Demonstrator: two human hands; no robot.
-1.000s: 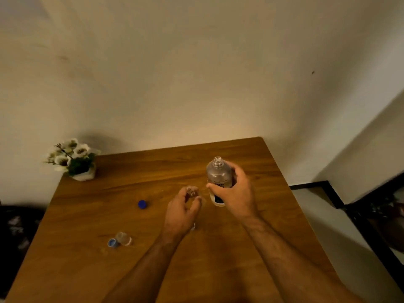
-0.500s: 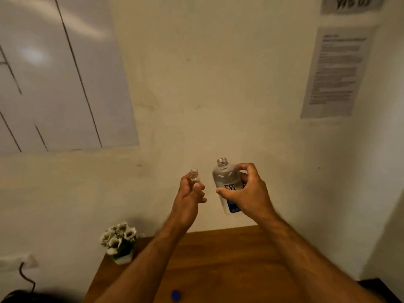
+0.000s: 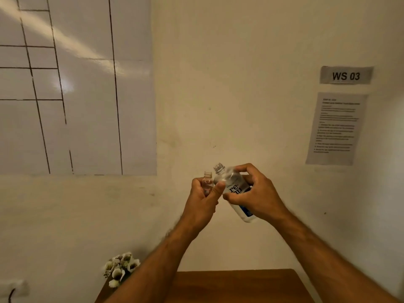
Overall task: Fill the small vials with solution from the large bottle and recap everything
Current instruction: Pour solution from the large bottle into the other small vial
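Note:
My left hand holds a small clear vial upright, uncapped, raised in front of the wall. My right hand grips the large clear bottle with a white and blue label. The bottle is uncapped and tilted left, its open neck just above and right of the vial's mouth. The two necks are close together but apart. The caps and the other vial are out of view below.
The back edge of the wooden table shows at the bottom. A small white flower pot sits at its back left corner. A whiteboard sheet and paper notices hang on the wall.
Both hands lifted from the table to chest height as the view tilted up. The bottle has tipped left and its neck has closed in on the vial's mouth.

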